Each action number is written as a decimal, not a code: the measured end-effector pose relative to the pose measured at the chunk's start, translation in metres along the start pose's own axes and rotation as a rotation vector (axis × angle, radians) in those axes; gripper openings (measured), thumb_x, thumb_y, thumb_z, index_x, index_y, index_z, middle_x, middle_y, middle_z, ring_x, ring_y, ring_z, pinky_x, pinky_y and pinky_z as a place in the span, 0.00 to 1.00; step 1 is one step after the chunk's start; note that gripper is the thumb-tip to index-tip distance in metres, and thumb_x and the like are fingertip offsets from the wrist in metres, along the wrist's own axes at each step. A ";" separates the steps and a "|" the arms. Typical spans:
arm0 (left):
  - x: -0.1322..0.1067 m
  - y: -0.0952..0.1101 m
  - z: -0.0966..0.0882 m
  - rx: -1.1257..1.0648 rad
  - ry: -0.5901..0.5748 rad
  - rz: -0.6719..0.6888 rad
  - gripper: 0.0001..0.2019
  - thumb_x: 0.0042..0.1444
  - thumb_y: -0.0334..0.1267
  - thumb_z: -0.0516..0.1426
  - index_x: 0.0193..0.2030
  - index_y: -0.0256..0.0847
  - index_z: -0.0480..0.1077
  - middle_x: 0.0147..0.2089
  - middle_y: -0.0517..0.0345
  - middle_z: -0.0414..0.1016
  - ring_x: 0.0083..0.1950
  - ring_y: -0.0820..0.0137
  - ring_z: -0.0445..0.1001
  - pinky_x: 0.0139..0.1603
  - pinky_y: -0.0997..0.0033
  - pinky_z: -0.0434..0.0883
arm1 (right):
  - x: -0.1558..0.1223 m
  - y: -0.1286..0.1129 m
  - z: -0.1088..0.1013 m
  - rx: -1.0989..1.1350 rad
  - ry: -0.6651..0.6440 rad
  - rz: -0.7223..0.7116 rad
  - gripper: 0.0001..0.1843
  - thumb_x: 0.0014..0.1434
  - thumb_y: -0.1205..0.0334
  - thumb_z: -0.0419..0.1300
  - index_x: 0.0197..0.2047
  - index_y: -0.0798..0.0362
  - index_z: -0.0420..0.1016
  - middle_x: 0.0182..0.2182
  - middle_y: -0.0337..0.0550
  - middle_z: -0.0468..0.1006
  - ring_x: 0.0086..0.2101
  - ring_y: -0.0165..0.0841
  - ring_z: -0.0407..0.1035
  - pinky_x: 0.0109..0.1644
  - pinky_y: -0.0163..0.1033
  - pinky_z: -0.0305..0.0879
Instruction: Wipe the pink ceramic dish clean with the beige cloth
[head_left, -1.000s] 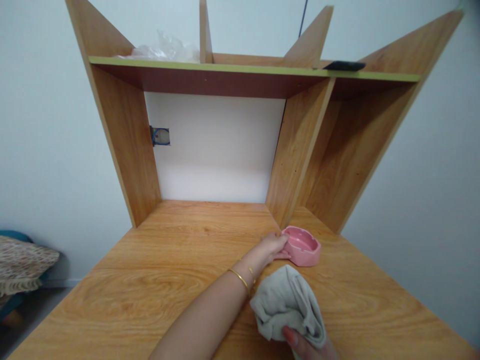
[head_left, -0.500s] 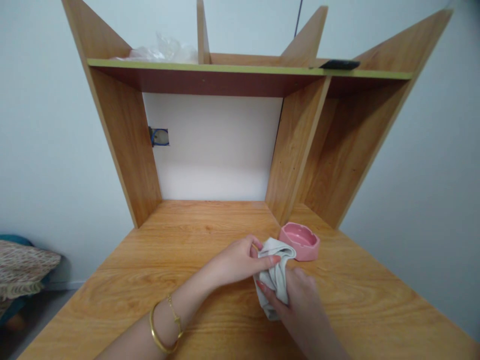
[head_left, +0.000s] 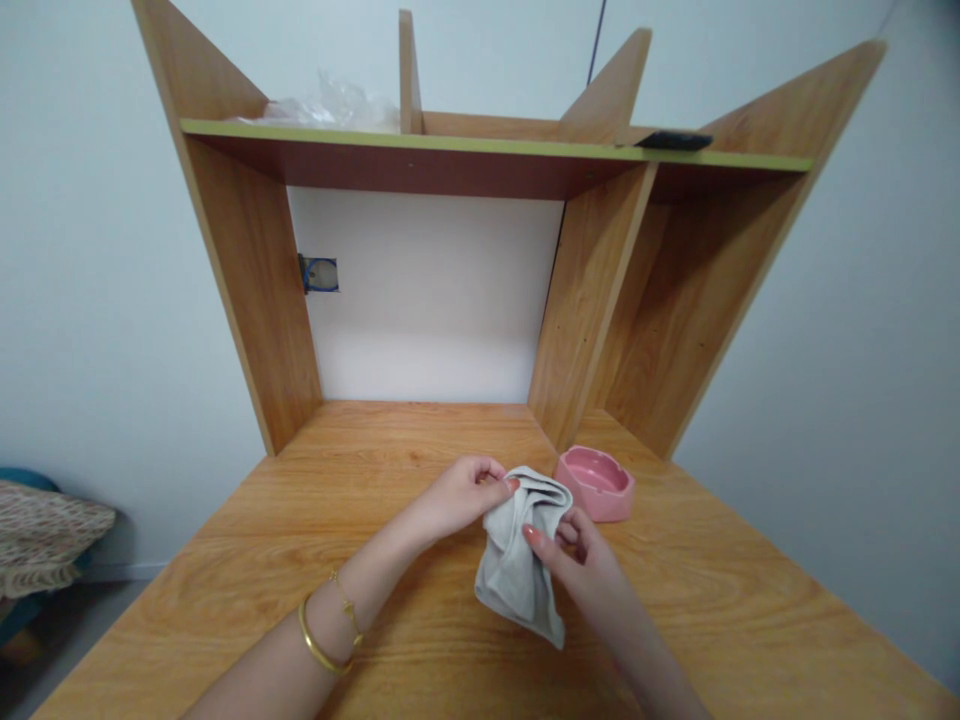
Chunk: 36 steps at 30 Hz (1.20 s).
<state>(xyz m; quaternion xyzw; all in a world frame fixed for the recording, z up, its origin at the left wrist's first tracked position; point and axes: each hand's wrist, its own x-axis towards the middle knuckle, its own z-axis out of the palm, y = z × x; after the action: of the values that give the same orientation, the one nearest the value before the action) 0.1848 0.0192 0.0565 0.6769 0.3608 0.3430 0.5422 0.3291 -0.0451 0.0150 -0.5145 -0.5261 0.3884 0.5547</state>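
Note:
Both hands hold a grey folded cloth (head_left: 517,560) above the wooden desk (head_left: 315,560). My left hand (head_left: 461,495), with gold bangles on its wrist, pinches the cloth's upper left edge. My right hand (head_left: 574,555) grips its right side, thumb on the front. The cloth hangs down from the fingers toward the desktop. A pink ashtray (head_left: 596,483) sits on the desk just behind and to the right of the hands, untouched.
The desk carries a wooden hutch with upright partitions (head_left: 581,300) and a green-edged shelf (head_left: 487,145). On that shelf lie a crumpled clear plastic bag (head_left: 330,103) and a dark flat object (head_left: 664,140). A patterned cushion (head_left: 45,535) shows at lower left.
My left hand left the pink ashtray and took hold of the cloth. My right hand brought the cloth forward; both now hold it higher and more unfolded.

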 end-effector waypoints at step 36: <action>-0.012 0.019 -0.049 0.828 -0.003 0.404 0.10 0.57 0.40 0.49 0.32 0.37 0.66 0.32 0.58 0.69 0.35 0.73 0.65 0.35 0.75 0.60 | 0.038 -0.040 -0.108 -0.650 0.091 -0.408 0.14 0.48 0.51 0.55 0.32 0.50 0.76 0.35 0.46 0.76 0.39 0.41 0.68 0.45 0.45 0.60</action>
<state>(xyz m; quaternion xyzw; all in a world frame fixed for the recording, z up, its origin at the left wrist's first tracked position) 0.1394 0.0299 0.0831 0.8939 0.3273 0.2678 0.1487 0.4361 -0.0326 0.0699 -0.5648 -0.6883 0.0600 0.4514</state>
